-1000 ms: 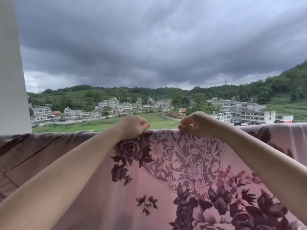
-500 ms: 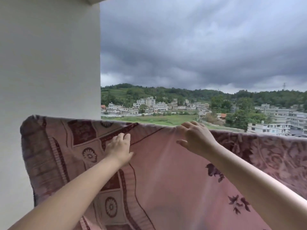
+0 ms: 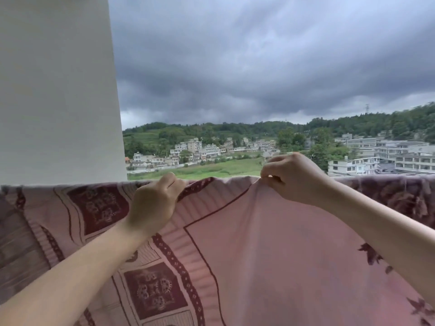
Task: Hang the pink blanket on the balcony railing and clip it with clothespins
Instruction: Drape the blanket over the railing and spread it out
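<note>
The pink blanket (image 3: 270, 250), with dark red patterned borders and flower prints, hangs spread across the whole lower view, its top edge draped over the balcony railing, which is hidden beneath it. My left hand (image 3: 154, 208) grips the blanket's top edge near the patterned border. My right hand (image 3: 294, 177) pinches a fold of the top edge a little further right, lifting it slightly. No clothespins are in view.
A white wall or pillar (image 3: 58, 90) rises at the left, right beside the blanket's left end. Beyond the railing lie open air, a green field, white buildings (image 3: 376, 158) and wooded hills under dark clouds.
My view has swung back right and down a little. Both hands have closed on the blanket's top edge; half a second ago the left lay flat on the cloth.
</note>
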A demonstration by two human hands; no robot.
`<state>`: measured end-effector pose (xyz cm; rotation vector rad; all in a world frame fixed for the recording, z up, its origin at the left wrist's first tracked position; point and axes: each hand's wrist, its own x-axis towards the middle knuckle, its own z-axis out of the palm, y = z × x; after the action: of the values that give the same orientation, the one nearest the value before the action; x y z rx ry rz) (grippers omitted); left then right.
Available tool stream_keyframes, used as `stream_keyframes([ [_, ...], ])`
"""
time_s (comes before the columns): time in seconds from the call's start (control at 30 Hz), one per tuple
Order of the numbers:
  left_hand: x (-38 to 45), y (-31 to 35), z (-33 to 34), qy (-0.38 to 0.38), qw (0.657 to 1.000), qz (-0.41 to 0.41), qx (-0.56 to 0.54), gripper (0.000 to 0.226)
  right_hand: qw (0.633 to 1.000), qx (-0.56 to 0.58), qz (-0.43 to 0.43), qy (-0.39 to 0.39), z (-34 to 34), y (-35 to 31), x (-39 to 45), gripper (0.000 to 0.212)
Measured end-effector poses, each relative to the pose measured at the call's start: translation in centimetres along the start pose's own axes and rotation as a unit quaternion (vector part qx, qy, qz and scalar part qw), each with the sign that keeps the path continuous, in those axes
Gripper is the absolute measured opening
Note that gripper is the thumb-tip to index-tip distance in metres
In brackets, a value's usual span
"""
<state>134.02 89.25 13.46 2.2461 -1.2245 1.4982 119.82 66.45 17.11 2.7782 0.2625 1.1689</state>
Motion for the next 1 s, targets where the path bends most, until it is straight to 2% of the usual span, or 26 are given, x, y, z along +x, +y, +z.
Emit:
stream_keyframes([
  [0.13,3.4,-1.4,0.2,0.069,0.984,-0.126,-0.109,0.015,0.990,0.030,0.138,-0.018,-0.1,-0.5,4.4,0.011],
  [0.2,6.9,-2.2,0.4,0.089,0.968,-0.194,-0.133,0.018,0.978,0.023,0.207,0.018,-0.1,0.3,8.1,0.015],
  [0.27,10.6,-3.7,0.8,0.079,0.964,-0.213,-0.136,0.021,0.960,-0.032,0.265,0.082,-0.4,2.0,12.1,0.019],
  [0.3,12.8,-5.1,2.1,0.049,0.970,-0.203,-0.127,0.024,0.952,-0.067,0.282,0.092,-0.7,2.8,13.8,0.022],
  [0.37,16.2,-6.9,4.2,-0.084,0.970,-0.167,-0.155,0.037,0.948,-0.108,0.297,0.028,-0.7,3.8,15.9,0.031],
  [0.43,17.6,-8.0,6.5,-0.265,0.945,-0.106,-0.163,0.066,0.942,-0.096,0.294,-0.130,0.7,4.4,16.2,0.048],
  [0.47,17.3,-8.1,7.1,-0.355,0.923,-0.074,-0.131,0.066,0.928,-0.097,0.286,-0.217,1.7,4.5,15.6,0.049],
  [0.53,15.3,-8.1,8.3,-0.493,0.868,-0.016,-0.062,0.052,0.872,-0.068,0.318,-0.366,3.3,3.1,13.4,0.043],
  [0.57,14.3,-8.1,8.7,-0.525,0.849,0.009,-0.051,0.048,0.851,-0.045,0.329,-0.406,3.7,2.1,12.3,0.041],
  [0.6,13.0,-7.8,8.2,-0.538,0.841,0.020,-0.059,0.046,0.853,-0.027,0.323,-0.409,3.9,1.0,11.3,0.040],
  [0.7,10.8,-7.8,6.3,-0.482,0.862,0.043,-0.150,0.040,0.909,0.012,0.265,-0.321,3.2,-2.2,10.0,0.039],
  [0.83,8.3,-8.7,3.3,-0.295,0.915,0.049,-0.271,0.031,0.959,0.044,0.202,-0.193,2.9,-7.0,9.6,0.030],
  [0.9,6.4,-9.6,2.4,-0.227,0.938,0.081,-0.248,0.028,0.973,0.047,0.160,-0.157,3.4,-9.6,9.8,0.028],
  [1.0,3.0,-11.4,1.5,-0.121,0.969,0.123,-0.178,0.028,0.988,-0.034,0.085,-0.127,4.7,-12.3,10.0,0.028],
])
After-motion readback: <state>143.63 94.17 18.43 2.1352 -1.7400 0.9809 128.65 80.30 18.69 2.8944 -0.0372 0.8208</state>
